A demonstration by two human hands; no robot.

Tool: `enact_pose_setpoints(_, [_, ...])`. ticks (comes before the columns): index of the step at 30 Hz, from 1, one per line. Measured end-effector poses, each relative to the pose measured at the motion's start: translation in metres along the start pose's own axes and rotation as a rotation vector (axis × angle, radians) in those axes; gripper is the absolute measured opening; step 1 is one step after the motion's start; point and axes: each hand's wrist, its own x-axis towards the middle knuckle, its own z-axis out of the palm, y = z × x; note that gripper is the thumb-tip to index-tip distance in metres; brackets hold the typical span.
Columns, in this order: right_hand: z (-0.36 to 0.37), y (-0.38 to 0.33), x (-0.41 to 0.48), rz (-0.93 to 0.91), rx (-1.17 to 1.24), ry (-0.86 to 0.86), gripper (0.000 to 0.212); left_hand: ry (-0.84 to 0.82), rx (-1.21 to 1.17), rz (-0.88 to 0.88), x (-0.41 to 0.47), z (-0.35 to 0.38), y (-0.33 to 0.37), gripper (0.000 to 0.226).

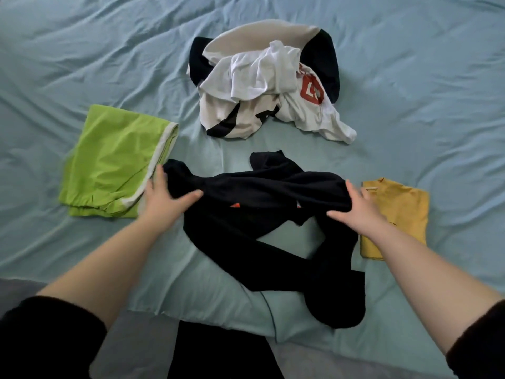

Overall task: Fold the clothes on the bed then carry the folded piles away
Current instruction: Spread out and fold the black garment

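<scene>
black garment point(262, 192), lime shorts point(114, 162), yellow shirt point(399, 209)

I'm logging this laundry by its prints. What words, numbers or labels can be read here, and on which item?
On the white shirt: a red print of block characters, crumpled, not readable for sure.
On the black garment: scraps of orange print, mostly hidden, unreadable.
On the yellow shirt: a neck label, too small to read.
No text shows elsewhere.

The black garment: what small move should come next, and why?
Probably spread the black garment flat on the bed sheet. The left hand and right hand grip its upper edge, but it lies bunched and twisted, too tangled to fold.
</scene>
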Motion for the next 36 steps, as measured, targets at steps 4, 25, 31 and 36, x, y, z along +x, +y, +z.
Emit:
enact_pose_setpoints(4, [0.038, -0.009, -0.016, -0.05, -0.186, 0.219, 0.091, -0.112, 0.523, 0.154, -0.045, 0.08, 0.001, 0.115])
enact_pose_setpoints(25, [0.059, -0.037, -0.052, -0.206, 0.657, -0.05, 0.016, -0.334, -0.273, 0.001, -0.052, 0.049, 0.046, 0.033])
enact_pose_setpoints(31, [-0.006, -0.043, -0.11, -0.299, 0.821, -0.032, 0.011, -0.493, 0.46, 0.384, -0.098, 0.002, 0.069, 0.084])
enact_pose_setpoints(36, [-0.059, -0.039, -0.15, -0.48, -0.119, -0.053, 0.057, -0.103, 0.799, 0.625, -0.101, -0.032, 0.074, 0.04])
